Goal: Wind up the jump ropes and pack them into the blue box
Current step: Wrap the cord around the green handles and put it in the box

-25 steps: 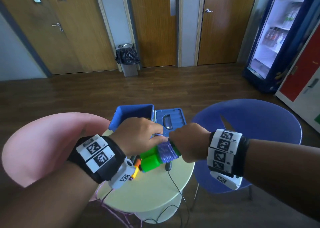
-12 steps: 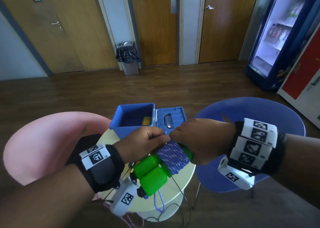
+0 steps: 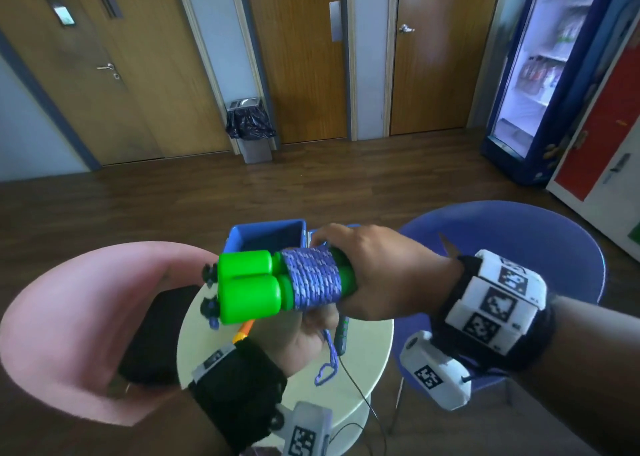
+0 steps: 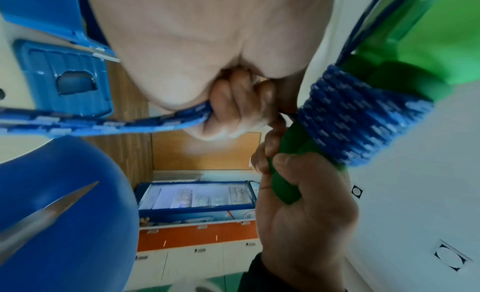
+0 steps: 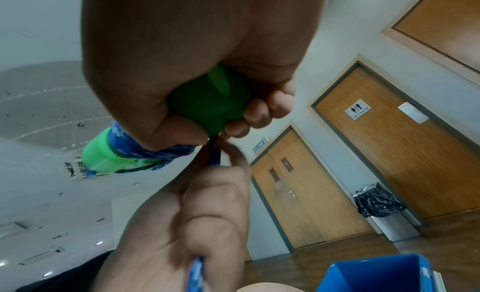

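Note:
Two green jump rope handles (image 3: 247, 284) lie side by side, bound by a coil of blue-and-white rope (image 3: 313, 277). My right hand (image 3: 367, 275) grips the handles' right ends (image 5: 207, 109) from above. My left hand (image 3: 304, 331) is under the bundle, palm up, and pinches the loose rope end (image 4: 130, 123), whose tail (image 3: 327, 362) dangles below. The open blue box (image 3: 266, 236) stands on the round table behind the bundle, its lid (image 4: 67, 78) lying open beside it.
The small pale round table (image 3: 367, 351) also carries an orange-handled item (image 3: 244, 331), a dark handle (image 3: 341, 332) and a thin black cord. A pink chair (image 3: 69, 317) is at left, a blue chair (image 3: 519, 234) at right. Wooden floor, doors and a bin lie beyond.
The bundle has risen and swung so the green handle ends point left. My left hand has turned from above the bundle to beneath it, carrying the rope end round.

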Available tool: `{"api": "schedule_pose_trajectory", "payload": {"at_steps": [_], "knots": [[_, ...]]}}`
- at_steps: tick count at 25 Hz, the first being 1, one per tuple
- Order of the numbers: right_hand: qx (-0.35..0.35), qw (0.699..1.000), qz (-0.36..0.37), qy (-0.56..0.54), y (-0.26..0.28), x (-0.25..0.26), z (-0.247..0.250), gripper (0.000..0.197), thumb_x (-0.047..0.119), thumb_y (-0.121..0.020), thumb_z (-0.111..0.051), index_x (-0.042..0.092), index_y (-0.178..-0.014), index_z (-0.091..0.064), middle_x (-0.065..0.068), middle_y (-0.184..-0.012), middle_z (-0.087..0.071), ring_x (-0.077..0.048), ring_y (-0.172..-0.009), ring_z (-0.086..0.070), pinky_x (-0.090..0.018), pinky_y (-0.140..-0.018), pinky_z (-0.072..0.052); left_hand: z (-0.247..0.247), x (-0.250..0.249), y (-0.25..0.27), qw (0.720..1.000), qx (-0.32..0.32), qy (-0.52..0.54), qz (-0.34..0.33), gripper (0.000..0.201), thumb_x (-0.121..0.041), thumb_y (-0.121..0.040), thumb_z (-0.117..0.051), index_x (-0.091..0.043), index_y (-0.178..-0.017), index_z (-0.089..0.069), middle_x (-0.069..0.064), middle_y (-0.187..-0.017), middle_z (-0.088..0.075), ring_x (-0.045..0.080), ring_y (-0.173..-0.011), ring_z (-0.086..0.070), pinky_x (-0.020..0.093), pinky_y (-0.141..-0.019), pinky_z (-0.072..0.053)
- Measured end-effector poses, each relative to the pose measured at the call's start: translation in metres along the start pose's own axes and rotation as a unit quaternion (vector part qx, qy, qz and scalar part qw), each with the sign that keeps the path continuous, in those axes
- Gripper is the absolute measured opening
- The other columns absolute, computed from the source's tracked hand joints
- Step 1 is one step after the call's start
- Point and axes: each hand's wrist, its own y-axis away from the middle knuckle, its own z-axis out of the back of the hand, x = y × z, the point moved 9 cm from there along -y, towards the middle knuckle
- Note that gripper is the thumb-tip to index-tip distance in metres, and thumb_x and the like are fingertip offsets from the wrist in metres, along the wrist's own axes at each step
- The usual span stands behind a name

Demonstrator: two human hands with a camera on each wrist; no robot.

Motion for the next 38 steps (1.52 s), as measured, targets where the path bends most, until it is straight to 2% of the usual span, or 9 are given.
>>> {"api": "schedule_pose_trajectory", "payload": {"at_steps": [4,11,17,21,25,27,31,35,38], "knots": [[-0.026,0.995,-0.084,-0.045,-0.006,-0.013,-0.004,0.061,0.039,-0.065,-0.071,0.025,-0.117,-0.042,0.005,-0.079,-0.060,-0.019,-0.070,-0.055,-0.031,-0.060,-0.041,0.007,-0.010,-0.006,0.999,-0.019,0.012,-0.046,0.019,-0.010,-0.066,-0.059,-0.023,-0.051,-0.058,-0.009,-0.050,-0.034,0.004,-0.044,-0.029,0.018,-0.044,-0.021],[-0.041,0.986,-0.157,0.031,-0.014,-0.024,-0.013,0.050,0.039,-0.072,-0.069,0.019,-0.111,-0.045,0.004,-0.081,-0.061,-0.023,-0.068,-0.057,-0.034,-0.060,-0.048,0.011,-0.032,-0.001,0.934,-0.031,-0.326,-0.143,0.019,-0.018,-0.072,-0.046,-0.014,-0.053,-0.047,-0.002,-0.046,-0.046,0.013,-0.047,-0.040,0.025,-0.051,-0.034],[-0.030,0.987,-0.142,0.073,-0.018,-0.024,-0.014,0.035,0.039,-0.079,-0.063,0.016,-0.099,-0.046,0.003,-0.084,-0.059,-0.023,-0.067,-0.053,-0.031,-0.059,-0.040,0.012,-0.031,0.004,0.941,0.022,-0.319,-0.109,0.029,-0.033,-0.070,-0.060,-0.019,-0.055,-0.039,-0.001,-0.054,-0.026,0.014,-0.053,-0.022,0.035,-0.056,-0.017],[-0.049,0.987,-0.139,0.060,-0.019,-0.021,-0.018,0.034,0.040,-0.082,-0.060,0.016,-0.097,-0.042,0.000,-0.085,-0.058,-0.022,-0.069,-0.057,-0.034,-0.059,-0.048,0.010,-0.038,0.009,0.935,0.029,-0.327,-0.136,0.042,-0.053,-0.081,-0.053,-0.024,-0.050,-0.050,-0.011,-0.051,-0.031,0.008,-0.049,-0.025,0.025,-0.053,-0.022],[0.002,0.990,-0.133,-0.049,-0.017,-0.023,-0.033,0.049,0.041,-0.074,-0.070,0.019,-0.111,-0.047,0.001,-0.100,-0.059,-0.018,-0.086,-0.058,-0.030,-0.067,-0.046,0.017,-0.042,0.013,0.930,0.000,-0.330,-0.161,0.048,-0.059,-0.083,-0.047,-0.022,-0.051,-0.047,-0.010,-0.050,-0.030,0.014,-0.052,-0.025,0.032,-0.057,-0.025],[0.033,0.963,-0.170,-0.208,-0.013,-0.030,-0.040,0.059,0.048,-0.070,-0.077,0.024,-0.118,-0.053,0.005,-0.101,-0.064,-0.012,-0.086,-0.063,-0.028,-0.073,-0.053,0.026,-0.043,0.015,0.939,-0.012,-0.302,-0.165,0.054,-0.060,-0.086,-0.046,-0.017,-0.056,-0.036,-0.002,-0.055,-0.026,0.020,-0.056,-0.020,0.043,-0.059,-0.026],[0.026,0.819,-0.271,-0.505,-0.006,-0.039,-0.057,0.041,0.039,-0.089,-0.071,0.006,-0.107,-0.054,-0.012,-0.084,-0.066,-0.022,-0.061,-0.064,-0.032,-0.058,-0.053,0.028,-0.048,0.014,0.928,-0.027,-0.327,-0.175,0.062,-0.066,-0.087,-0.037,-0.009,-0.063,-0.034,0.001,-0.057,-0.028,0.021,-0.056,-0.024,0.042,-0.059,-0.026],[-0.037,0.782,-0.243,-0.573,-0.008,-0.038,-0.058,0.037,0.030,-0.094,-0.065,-0.003,-0.107,-0.054,-0.008,-0.071,-0.062,-0.019,-0.053,-0.056,-0.027,-0.050,-0.042,0.025,-0.054,0.013,0.924,-0.022,-0.336,-0.183,0.064,-0.067,-0.086,-0.039,-0.007,-0.065,-0.036,0.010,-0.062,-0.031,0.022,-0.059,-0.028,0.039,-0.059,-0.025],[-0.090,0.771,-0.236,-0.584,-0.007,-0.040,-0.055,0.051,0.031,-0.088,-0.072,-0.008,-0.115,-0.052,-0.010,-0.071,-0.061,-0.019,-0.052,-0.055,-0.027,-0.049,-0.042,0.019,-0.054,0.013,0.942,0.034,-0.282,-0.179,0.044,-0.044,-0.081,-0.054,-0.006,-0.064,-0.041,0.014,-0.062,-0.031,0.024,-0.058,-0.026,0.045,-0.057,-0.020]]}}
